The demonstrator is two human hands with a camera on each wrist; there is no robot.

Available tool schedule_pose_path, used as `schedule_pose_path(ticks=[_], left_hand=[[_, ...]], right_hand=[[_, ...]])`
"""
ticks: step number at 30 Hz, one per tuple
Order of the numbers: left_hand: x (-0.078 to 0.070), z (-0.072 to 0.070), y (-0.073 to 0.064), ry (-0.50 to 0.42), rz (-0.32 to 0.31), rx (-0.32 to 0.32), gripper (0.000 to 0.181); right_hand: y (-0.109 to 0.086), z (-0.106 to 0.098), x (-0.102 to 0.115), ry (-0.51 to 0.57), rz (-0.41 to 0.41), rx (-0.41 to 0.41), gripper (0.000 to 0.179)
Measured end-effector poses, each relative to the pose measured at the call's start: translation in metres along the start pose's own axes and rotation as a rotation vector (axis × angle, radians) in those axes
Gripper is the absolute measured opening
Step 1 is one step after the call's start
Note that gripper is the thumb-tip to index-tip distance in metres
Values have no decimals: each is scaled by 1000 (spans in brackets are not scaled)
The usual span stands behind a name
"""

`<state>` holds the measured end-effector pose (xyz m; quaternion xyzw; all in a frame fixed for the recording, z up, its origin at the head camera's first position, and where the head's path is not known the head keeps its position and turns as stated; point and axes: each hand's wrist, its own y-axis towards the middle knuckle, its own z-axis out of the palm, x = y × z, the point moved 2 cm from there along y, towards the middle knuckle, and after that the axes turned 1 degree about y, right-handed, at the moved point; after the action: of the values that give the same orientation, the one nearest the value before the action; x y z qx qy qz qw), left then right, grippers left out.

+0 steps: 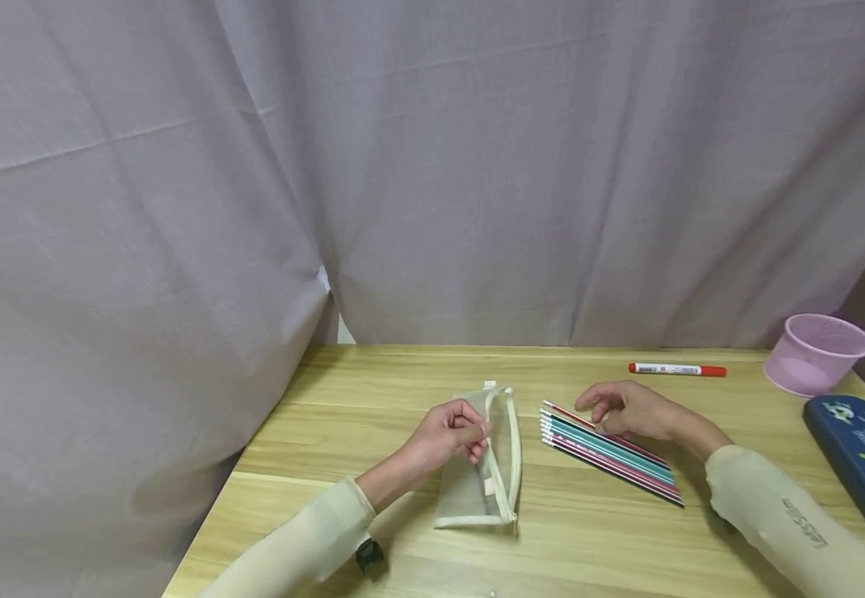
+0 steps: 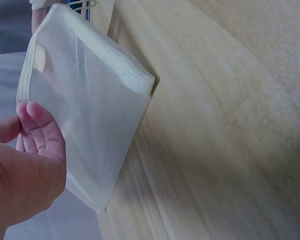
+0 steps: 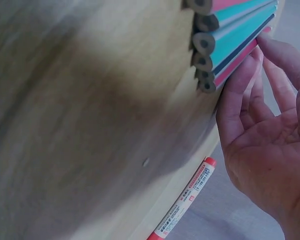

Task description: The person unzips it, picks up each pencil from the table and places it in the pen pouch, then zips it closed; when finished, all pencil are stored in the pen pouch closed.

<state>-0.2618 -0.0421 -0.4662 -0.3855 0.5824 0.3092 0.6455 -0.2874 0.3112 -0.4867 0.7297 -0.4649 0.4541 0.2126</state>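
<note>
Pencils (image 1: 612, 455), a narrow gap from the pouch (image 1: 462, 494) whose edge the left hand (image 1: 449, 432) pinches, touch the right hand (image 1: 632, 409), grip unclear.

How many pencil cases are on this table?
2: the mesh pouch, its edge pinched by the left hand, and the dark blue case at the head view's right edge, partly cut off.

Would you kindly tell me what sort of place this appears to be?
It looks like a desk workspace, perhaps one set up for recording: a wooden table with grey cloth hanging behind it, and a row of pencils laid out on top.
</note>
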Motion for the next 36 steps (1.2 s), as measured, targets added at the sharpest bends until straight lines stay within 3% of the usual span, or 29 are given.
schedule_pose_path(ticks=[13,24,30,36], left_hand=[[7,1,1,-1,-9,13,8],[6,1,5,-1,-17,13,9],[5,1,5,0,-24,6,9],[3,1,6,-2,-19,13,10]], right_hand=[[0,4,5,-234,38,-93,34],[0,1,9,-283,66,-116,43],[-3,0,15,-285,31,-128,46],[-10,3,36,-207,-29,-142,46]])
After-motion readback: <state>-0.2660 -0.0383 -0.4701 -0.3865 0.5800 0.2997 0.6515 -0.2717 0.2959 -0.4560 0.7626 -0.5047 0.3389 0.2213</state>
